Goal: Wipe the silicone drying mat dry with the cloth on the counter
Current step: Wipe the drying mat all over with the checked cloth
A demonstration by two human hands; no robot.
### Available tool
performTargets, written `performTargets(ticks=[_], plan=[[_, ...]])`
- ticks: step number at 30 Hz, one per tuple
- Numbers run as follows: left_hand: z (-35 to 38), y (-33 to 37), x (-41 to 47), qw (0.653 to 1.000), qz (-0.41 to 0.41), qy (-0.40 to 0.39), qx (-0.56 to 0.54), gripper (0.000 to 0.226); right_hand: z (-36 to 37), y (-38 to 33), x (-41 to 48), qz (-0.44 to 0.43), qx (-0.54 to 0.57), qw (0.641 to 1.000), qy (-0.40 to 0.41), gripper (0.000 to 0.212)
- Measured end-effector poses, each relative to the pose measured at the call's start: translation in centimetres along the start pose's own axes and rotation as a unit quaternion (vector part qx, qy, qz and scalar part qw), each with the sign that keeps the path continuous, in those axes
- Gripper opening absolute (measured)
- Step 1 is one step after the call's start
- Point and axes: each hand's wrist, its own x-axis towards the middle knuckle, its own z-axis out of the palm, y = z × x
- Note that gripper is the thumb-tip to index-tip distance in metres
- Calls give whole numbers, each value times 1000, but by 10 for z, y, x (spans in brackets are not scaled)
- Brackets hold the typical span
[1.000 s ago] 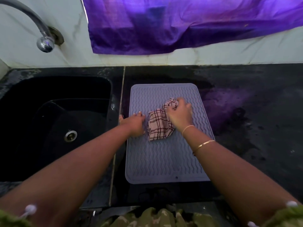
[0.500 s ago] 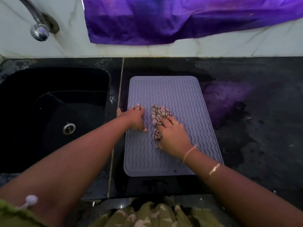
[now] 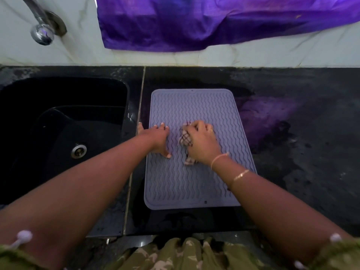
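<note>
A grey silicone drying mat (image 3: 194, 184) with wavy ridges lies on the black counter, just right of the sink. My right hand (image 3: 202, 143) covers a bunched checked cloth (image 3: 185, 139) at the mat's middle, fingers curled round it; only the cloth's left edge and a corner near my wrist show. My left hand (image 3: 158, 138) presses flat on the mat's left edge, fingers spread, thumb over the rim.
A black sink (image 3: 62, 133) with a steel drain (image 3: 78, 151) lies to the left, a tap (image 3: 41, 34) above it. A purple cloth (image 3: 214, 22) hangs on the white wall behind. Dark counter (image 3: 302, 152) stretches to the right of the mat.
My right hand has drawn the cloth from the mat's upper middle down toward me, then pushed it slightly back up and right. The left hand stays on the mat's left edge.
</note>
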Motion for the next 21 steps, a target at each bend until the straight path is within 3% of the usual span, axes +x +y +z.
performTargets(ticks=[6, 16, 18, 21], plan=[[0, 2, -1, 1000, -11, -10, 8, 110, -17, 20, 60, 34, -2, 998, -58, 72], [2, 3, -2, 999, -27, -12, -15, 107, -6, 18, -45, -98, -88, 990, -52, 70], [2, 2, -3, 999, -29, -9, -19, 106, -8, 20, -48, -88, -47, 993, -62, 66], [-1, 4, -7, 999, -31, -19, -29, 105, -21, 24, -28, -26, 149, 987, -54, 49]])
